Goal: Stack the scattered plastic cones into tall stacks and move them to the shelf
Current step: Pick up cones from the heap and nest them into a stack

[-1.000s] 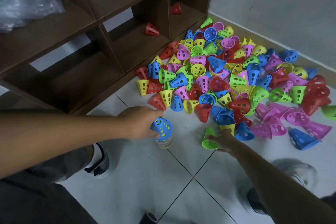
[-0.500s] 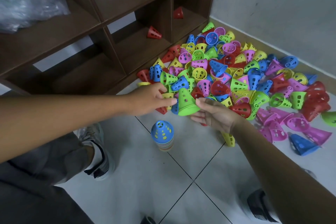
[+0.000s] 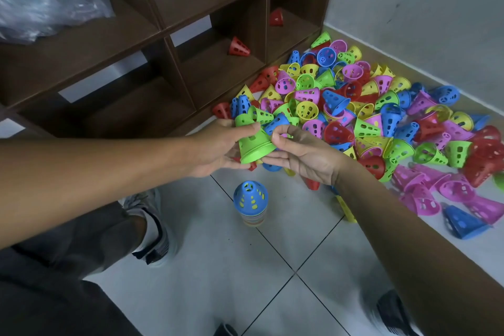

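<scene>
Directly below my hands, upright blue-topped plastic cone stack (image 3: 251, 203) waits; left hand (image 3: 218, 148) grips perforated green plastic cone (image 3: 253, 144), tip up-left, right hand (image 3: 302, 154) loosely open beside its rim.

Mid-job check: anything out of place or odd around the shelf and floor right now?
Two lone red cones sit in the shelf cubbies, one tipped on its side, one further back; neither is stacked. Otherwise nothing stands out: the pile lies scattered and the blue-topped stack stands upright.
</scene>
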`<state>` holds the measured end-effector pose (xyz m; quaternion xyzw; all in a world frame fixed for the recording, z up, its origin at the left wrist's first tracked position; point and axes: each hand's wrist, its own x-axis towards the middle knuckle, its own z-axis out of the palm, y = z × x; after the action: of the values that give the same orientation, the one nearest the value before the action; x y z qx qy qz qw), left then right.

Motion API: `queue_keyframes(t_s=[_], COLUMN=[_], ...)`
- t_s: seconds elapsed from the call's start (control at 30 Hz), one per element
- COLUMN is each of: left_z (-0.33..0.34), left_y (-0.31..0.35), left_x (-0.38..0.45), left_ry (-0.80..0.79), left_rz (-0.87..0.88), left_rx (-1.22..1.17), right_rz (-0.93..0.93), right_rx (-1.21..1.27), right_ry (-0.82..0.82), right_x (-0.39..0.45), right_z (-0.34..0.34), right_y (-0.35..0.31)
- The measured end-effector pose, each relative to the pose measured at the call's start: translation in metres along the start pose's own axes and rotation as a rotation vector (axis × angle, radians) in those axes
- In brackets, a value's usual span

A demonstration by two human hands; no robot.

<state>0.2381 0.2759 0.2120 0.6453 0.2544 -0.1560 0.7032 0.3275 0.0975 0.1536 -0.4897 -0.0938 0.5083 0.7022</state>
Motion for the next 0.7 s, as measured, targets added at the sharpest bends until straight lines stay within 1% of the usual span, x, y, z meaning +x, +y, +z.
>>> queue_keyframes(t_s=[0.07, 0.17, 0.23, 0.33, 0.4, 0.47, 0.53, 0.63, 0.7], left_z=[-0.004, -0.008, -0.009, -0.007, -0.004, -0.002, 0.0, 0.001, -0.001], left_y=[-0.002, -0.006, -0.009, -0.015, -0.022, -0.029, -0.038, -0.051, -0.059], left_x=[-0.001, -0.002, -0.003, -0.01, -0.014, -0.016, -0.018, -0.018, -0.016], left_ry=[0.008, 0.043, 0.062, 0.048, 0.032, 0.0, -0.027, -0.058, -0.074], left_rz=[-0.005, -0.006, 0.009, 0.077, 0.166, 0.256, 0.317, 0.337, 0.322], left_rx=[-0.015, 0.002, 0.057, 0.142, 0.221, 0.333, 0.437, 0.537, 0.582], right_rz=[0.023, 0.055, 0.042, 0.025, 0.063, 0.103, 0.147, 0.221, 0.211], right_rx=[-0.084, -0.393, -0.558, -0.785, -1.003, -1.168, -1.257, -1.387, -1.454], right_ry=[-0.009, 0.02, 0.156, 0.435, 0.515, 0.568, 0.615, 0.614, 0.622], right_x=[0.005, 0.012, 0.019, 0.029, 0.03, 0.029, 0.03, 0.031, 0.03], right_z=[0.0, -0.007, -0.023, -0.061, -0.086, -0.105, -0.119, -0.121, -0.119], right_y=[-0.002, -0.008, -0.006, 0.008, 0.022, 0.038, 0.054, 0.072, 0.085])
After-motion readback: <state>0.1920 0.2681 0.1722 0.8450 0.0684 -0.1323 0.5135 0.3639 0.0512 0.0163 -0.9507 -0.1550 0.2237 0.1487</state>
